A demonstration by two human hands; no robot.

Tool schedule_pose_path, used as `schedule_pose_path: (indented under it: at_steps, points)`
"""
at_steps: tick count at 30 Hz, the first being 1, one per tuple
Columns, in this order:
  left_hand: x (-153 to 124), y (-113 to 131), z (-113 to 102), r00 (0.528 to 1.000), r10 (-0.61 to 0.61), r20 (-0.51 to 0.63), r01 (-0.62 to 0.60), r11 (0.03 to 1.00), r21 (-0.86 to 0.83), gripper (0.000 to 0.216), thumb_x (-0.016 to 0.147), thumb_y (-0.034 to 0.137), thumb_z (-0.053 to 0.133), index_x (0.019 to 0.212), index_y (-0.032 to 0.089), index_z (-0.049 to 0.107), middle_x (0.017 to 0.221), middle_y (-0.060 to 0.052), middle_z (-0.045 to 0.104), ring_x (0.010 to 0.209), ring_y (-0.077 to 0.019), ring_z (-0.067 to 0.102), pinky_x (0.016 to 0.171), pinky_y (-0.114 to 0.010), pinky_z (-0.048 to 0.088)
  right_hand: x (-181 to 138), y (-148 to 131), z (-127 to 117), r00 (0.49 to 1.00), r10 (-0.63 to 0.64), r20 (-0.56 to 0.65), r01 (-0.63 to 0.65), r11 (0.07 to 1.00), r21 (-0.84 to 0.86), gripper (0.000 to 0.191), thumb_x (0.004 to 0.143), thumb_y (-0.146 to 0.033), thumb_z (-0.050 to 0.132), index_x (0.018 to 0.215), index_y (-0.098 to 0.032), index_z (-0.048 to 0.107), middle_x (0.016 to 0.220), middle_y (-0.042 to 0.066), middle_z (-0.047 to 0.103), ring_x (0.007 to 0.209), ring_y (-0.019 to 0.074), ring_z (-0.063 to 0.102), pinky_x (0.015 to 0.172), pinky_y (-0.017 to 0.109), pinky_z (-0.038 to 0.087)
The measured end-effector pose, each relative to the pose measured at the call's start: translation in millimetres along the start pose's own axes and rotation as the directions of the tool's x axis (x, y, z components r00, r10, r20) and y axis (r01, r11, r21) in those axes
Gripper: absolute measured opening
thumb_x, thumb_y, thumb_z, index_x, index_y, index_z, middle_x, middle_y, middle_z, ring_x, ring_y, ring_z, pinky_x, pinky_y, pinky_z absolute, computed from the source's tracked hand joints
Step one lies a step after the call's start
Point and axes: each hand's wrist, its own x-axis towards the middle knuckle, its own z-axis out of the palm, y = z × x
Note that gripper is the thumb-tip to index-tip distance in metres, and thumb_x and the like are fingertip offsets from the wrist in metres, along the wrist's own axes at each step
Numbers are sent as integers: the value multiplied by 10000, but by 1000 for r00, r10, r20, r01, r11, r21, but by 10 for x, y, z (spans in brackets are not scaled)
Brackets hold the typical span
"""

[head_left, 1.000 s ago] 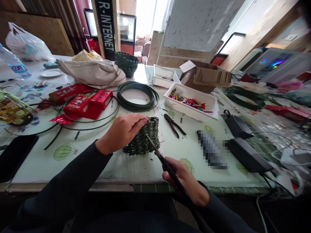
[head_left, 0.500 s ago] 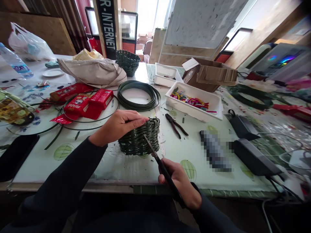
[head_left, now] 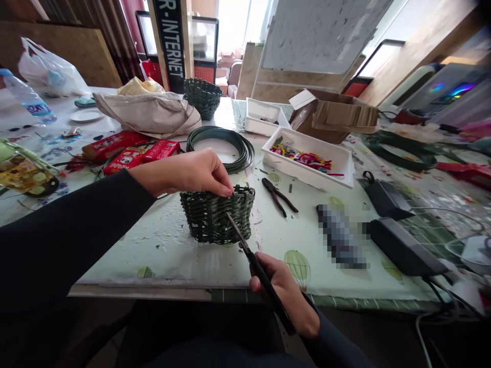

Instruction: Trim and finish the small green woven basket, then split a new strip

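Note:
A small dark green woven basket (head_left: 215, 220) stands upright on the table in front of me. My left hand (head_left: 203, 171) reaches over its rim from the left, fingertips pinched together at the front of the rim; any strip end between them is too small to make out. My right hand (head_left: 278, 283) is closed round the black handles of a pair of scissors (head_left: 264, 278). Their thin metal points lie against the near side of the basket, slanting up to the left. From this angle the blades look nearly together.
Pliers (head_left: 279, 197) lie right of the basket. Behind it are a coil of green strip (head_left: 247, 153), red packets (head_left: 161, 149), and a white tray (head_left: 307, 176) of coloured pieces. A larger woven basket (head_left: 203, 99) stands farther back. Black devices (head_left: 406, 248) sit at the right.
My left hand has lifted its wrist and turned, its fingers now pointing down at the rim in a pinch. The left forearm has swung up. My right hand and scissors stay nearly still.

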Motion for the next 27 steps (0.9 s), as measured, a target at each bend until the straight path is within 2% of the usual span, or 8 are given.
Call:
schedule_pose_path:
  at_steps: [3,7,11,14,16,18,20,27]
  points:
    - [-42,69,33,999,26,-36,-21,990,136,48,599,227,725,633,212,755,562,-13,685,532,-167,617,572,-288,483,6,5,15,1000,-4,-10,4,1000,-4,368,669,-445,626,583,-210,357,596,-52,322,582,110,276,505,254,235]
    - [-148,175,143,983,149,-110,-99,926,364,106,668,201,662,614,230,749,561,-6,679,535,-165,599,661,-315,469,14,-4,26,1000,-6,-22,6,1000,-13,364,655,-431,625,568,-217,344,580,-56,317,568,109,271,501,259,223]
    - [-242,177,182,971,187,-147,-117,913,392,140,686,195,643,607,257,741,606,2,692,620,-178,628,738,-314,455,8,-34,29,1000,-5,-22,5,1000,-2,337,647,-394,639,564,-213,368,576,-57,322,565,108,269,496,258,222]
    - [-213,102,50,990,123,-63,-99,949,298,61,659,246,691,642,256,749,600,7,686,612,-171,618,721,-295,451,16,-60,38,1000,10,3,-10,1000,11,314,640,-343,654,563,-209,381,585,-56,322,570,108,275,497,252,231]
    - [-132,63,-87,994,8,110,-38,961,275,102,644,292,712,715,237,762,621,7,691,619,-160,608,717,-282,439,34,-75,50,1000,4,14,-4,1000,12,308,646,-335,653,558,-206,387,586,-55,325,573,108,280,500,252,232]
    - [-34,63,-207,941,-143,306,32,939,341,224,662,327,699,838,205,764,700,-3,711,699,-159,613,761,-273,419,54,-90,65,1000,7,21,-8,1000,24,299,648,-339,650,561,-204,397,585,-56,332,572,108,283,499,253,231]
    - [42,102,-266,888,-238,393,46,897,439,294,687,350,674,913,181,756,763,-17,720,755,-160,610,788,-265,397,65,-105,80,999,30,23,-31,999,44,300,638,-342,652,562,-205,396,578,-60,326,566,106,277,493,251,227]
    - [-5,239,-151,937,-237,258,32,791,611,283,688,355,673,890,181,765,752,-33,715,698,-158,597,732,-269,389,28,-115,110,996,86,29,-88,994,70,308,626,-349,616,534,-218,353,531,-66,307,533,98,258,470,254,198]
